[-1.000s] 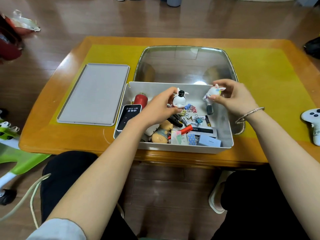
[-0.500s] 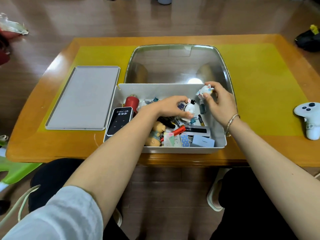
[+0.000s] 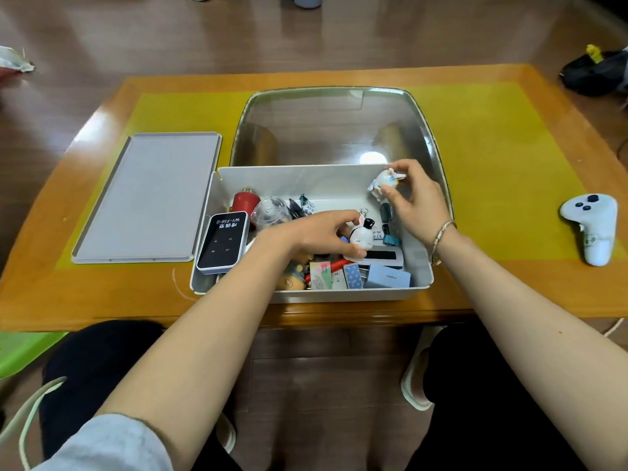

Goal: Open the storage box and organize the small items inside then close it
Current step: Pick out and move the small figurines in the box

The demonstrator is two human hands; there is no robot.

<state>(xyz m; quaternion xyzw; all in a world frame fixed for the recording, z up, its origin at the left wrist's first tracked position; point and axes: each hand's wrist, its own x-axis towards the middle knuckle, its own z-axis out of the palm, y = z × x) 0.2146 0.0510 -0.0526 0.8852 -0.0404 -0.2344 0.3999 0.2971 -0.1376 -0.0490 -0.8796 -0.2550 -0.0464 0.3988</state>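
The white storage box (image 3: 299, 176) stands open at the table's front edge, its grey lid (image 3: 146, 195) lying flat to the left. Inside, my left hand (image 3: 316, 232) grips a white figurine with a black hat (image 3: 362, 234) low over the clutter. Near the box's back right corner, my right hand (image 3: 414, 198) pinches a white rabbit figurine (image 3: 385, 181). The box also holds a black Wi-Fi device (image 3: 222, 239), a red cap (image 3: 245, 202), a clear round capsule (image 3: 272, 212), binder clips, small cards, a blue-grey case (image 3: 387, 277) and a bear figurine (image 3: 294, 273).
A glass panel (image 3: 333, 124) is set into the yellow-topped wooden table (image 3: 509, 147) behind the box. A white game controller (image 3: 593, 226) lies at the right. A black bag (image 3: 598, 73) sits on the floor beyond. My knees are under the front edge.
Both hands came down from above the box. The left carried the black-hatted figurine right and down onto the clutter; the right lowered the rabbit figurine toward the back right corner.
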